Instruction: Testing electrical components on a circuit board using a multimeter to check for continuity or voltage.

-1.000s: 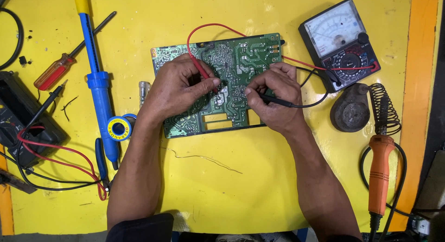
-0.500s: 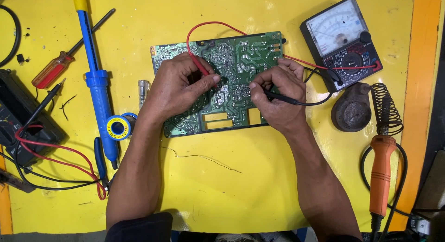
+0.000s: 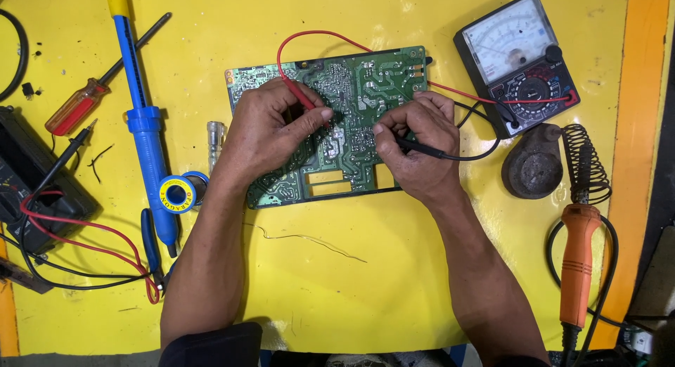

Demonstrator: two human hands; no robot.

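Note:
A green circuit board (image 3: 358, 93) lies solder side up on the yellow table. My left hand (image 3: 271, 131) rests on its left half and pinches a red test probe (image 3: 301, 96), tip down on the board. Over the board's right half, my right hand (image 3: 415, 142) grips a black test probe (image 3: 425, 149), its tip hidden under my fingers. Red and black leads run from both probes to an analog multimeter (image 3: 517, 61) at the upper right.
A blue desoldering pump (image 3: 144, 121), a red-handled screwdriver (image 3: 81, 107) and a solder reel (image 3: 176, 193) lie left of the board. At the right stand an orange soldering iron (image 3: 576, 265) and its coiled stand (image 3: 555, 163). A black device with leads (image 3: 35, 184) sits far left.
Both hands stay on the board with the probes. The probe tips have shifted only slightly, and the view has drifted a little.

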